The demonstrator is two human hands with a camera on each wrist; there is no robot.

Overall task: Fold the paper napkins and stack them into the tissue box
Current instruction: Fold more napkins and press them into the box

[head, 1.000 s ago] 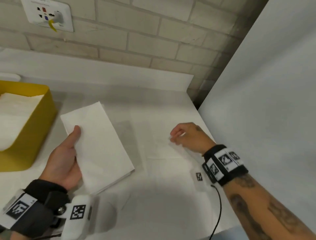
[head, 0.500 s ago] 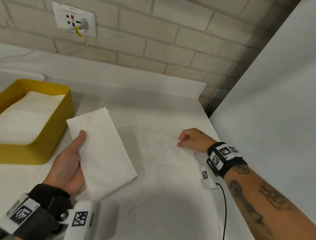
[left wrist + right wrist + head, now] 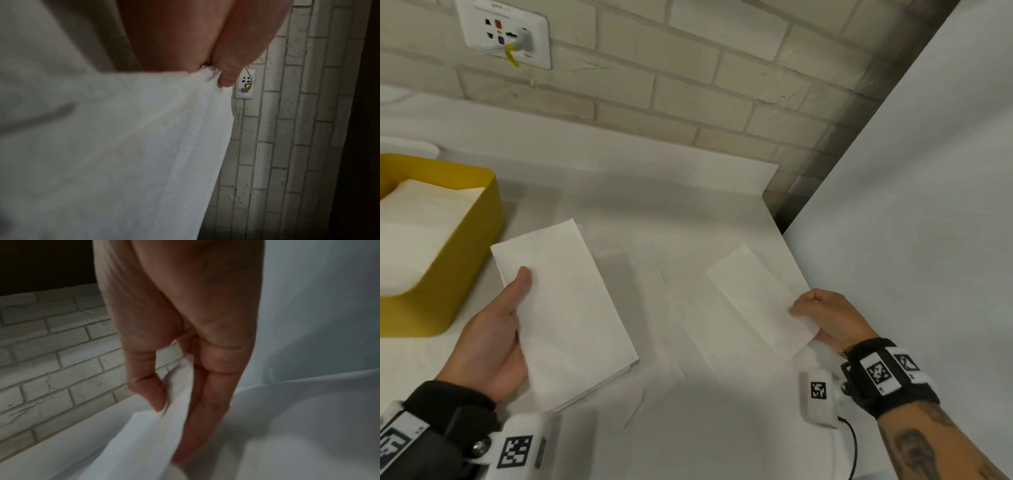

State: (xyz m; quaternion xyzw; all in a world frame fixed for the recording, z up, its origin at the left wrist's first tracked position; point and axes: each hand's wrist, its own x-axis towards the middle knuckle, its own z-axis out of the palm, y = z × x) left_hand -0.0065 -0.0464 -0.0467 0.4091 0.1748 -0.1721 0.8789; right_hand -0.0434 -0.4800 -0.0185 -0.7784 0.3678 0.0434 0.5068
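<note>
On the white counter, close to the brick wall, both hands are busy with paper. The left hand holds a folded stack of napkins, thumb laid on top near the stack's left edge and the remaining fingers hidden underneath; the left wrist view shows the thumb pressing the paper's edge (the layered edges of several sheets show along its right side). The stack sits tilted, just to the right of the yellow tissue box, not touching it as far as the head view shows. Inside the box lies a pile of white napkins, reaching nearly to the rim.

The right hand pinches one end of a single napkin, thumb against curled fingers; in the right wrist view the paper passes between thumb and fingers and hangs away from the hand. This napkin is held near the counter's right edge, beside a plain white panel, well apart from the stack. More flat napkins lie on the counter between the hands. A wall socket with a plug is mounted above the box.
</note>
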